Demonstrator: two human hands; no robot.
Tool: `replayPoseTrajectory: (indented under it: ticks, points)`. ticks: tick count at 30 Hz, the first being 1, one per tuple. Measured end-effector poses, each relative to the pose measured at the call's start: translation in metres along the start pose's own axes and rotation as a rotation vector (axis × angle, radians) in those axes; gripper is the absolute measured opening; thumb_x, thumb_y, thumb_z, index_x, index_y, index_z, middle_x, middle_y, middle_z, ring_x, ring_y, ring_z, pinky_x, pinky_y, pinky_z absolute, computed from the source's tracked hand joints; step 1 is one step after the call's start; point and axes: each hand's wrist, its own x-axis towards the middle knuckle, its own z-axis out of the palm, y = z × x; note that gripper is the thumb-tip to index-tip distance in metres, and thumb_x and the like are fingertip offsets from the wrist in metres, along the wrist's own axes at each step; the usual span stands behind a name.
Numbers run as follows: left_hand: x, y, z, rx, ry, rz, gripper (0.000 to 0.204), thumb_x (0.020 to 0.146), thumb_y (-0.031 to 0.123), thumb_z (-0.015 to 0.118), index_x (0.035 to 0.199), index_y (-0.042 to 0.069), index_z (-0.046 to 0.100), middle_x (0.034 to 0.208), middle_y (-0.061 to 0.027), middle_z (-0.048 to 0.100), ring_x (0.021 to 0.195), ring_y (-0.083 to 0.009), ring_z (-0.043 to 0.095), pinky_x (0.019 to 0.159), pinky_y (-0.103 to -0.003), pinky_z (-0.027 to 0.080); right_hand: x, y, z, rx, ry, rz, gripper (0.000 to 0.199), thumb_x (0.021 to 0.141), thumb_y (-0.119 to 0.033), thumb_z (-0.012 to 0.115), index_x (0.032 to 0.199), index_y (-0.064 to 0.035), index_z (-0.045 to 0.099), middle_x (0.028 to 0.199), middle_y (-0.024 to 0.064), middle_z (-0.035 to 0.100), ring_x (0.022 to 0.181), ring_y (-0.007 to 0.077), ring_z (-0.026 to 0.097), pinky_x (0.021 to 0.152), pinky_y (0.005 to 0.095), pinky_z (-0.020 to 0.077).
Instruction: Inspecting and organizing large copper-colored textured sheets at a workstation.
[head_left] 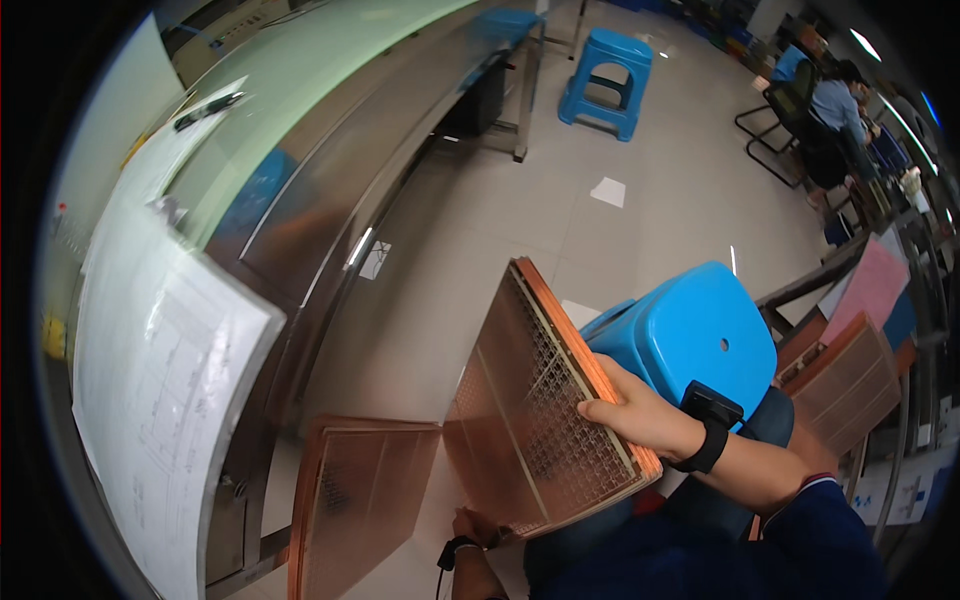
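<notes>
A stack of thin copper-coloured panels [520, 400], patterned like circuit boards, is held tilted on edge in front of me. My right hand [640, 405] grips its upper right edge, thumb on the patterned face and fingers behind, out of sight. Low at the near bottom edge, my left hand [478, 527] is closed around the stack, partly hidden by it. A second copper panel stack [370, 500] stands upright just to the left, its edge close to the held stack.
A blue plastic stool [700, 330] stands beside my right hand, another stool [608, 85] farther off. Paper drawings [170, 350] lie on the long bench [340, 60] at left. More copper panels [845, 385] rest on a rack at right. Seated people [835, 105] work far right.
</notes>
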Motion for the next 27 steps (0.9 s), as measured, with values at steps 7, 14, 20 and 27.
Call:
replayPoseTrajectory:
  ticks: [7,14,20,27]
  points:
    - [-0.065,0.040,0.038,-0.118,-0.016,0.220,0.046,0.096,0.042,0.029,0.100,0.003,0.055,0.088,-0.0082,0.060,0.078,-0.0200,0.058,0.070,-0.031,0.049,-0.059,-0.012,-0.057,0.095,0.020,-0.093,0.060,0.084,-0.009,0.054,0.135,0.0006,0.025,0.119,0.0115,0.046,0.110,0.0154,0.045,0.092,0.0285,0.0388]
    - [-0.210,0.150,0.111,-0.055,0.083,0.636,0.050,0.096,0.039,0.036,0.114,-0.005,0.050,0.114,-0.0124,0.054,0.102,-0.0204,0.051,0.090,-0.031,0.040,-0.145,0.001,-0.169,0.169,0.270,-0.252,0.063,0.081,-0.014,0.063,0.133,0.0012,0.033,0.122,0.0094,0.047,0.112,0.0136,0.044,0.094,0.0287,0.0370]
    - [-0.316,0.230,0.202,0.081,-0.030,0.840,0.048,0.096,0.040,0.039,0.102,-0.005,0.055,0.096,-0.0070,0.057,0.086,-0.0155,0.051,0.078,-0.030,0.041,-0.181,0.085,-0.283,0.409,0.464,-0.377,0.056,0.082,-0.018,0.060,0.129,0.0040,0.037,0.119,0.0108,0.052,0.106,0.0140,0.052,0.092,0.0271,0.0403]
    - [-0.352,0.251,0.276,0.228,0.036,1.023,0.044,0.098,0.032,0.035,0.072,0.001,0.053,0.068,0.0021,0.047,0.062,-0.0079,0.039,0.057,-0.026,0.035,-0.142,0.196,-0.345,0.564,0.514,-0.356,0.055,0.087,-0.021,0.056,0.131,0.0034,0.035,0.121,0.0084,0.051,0.106,0.0136,0.051,0.089,0.0253,0.0409]
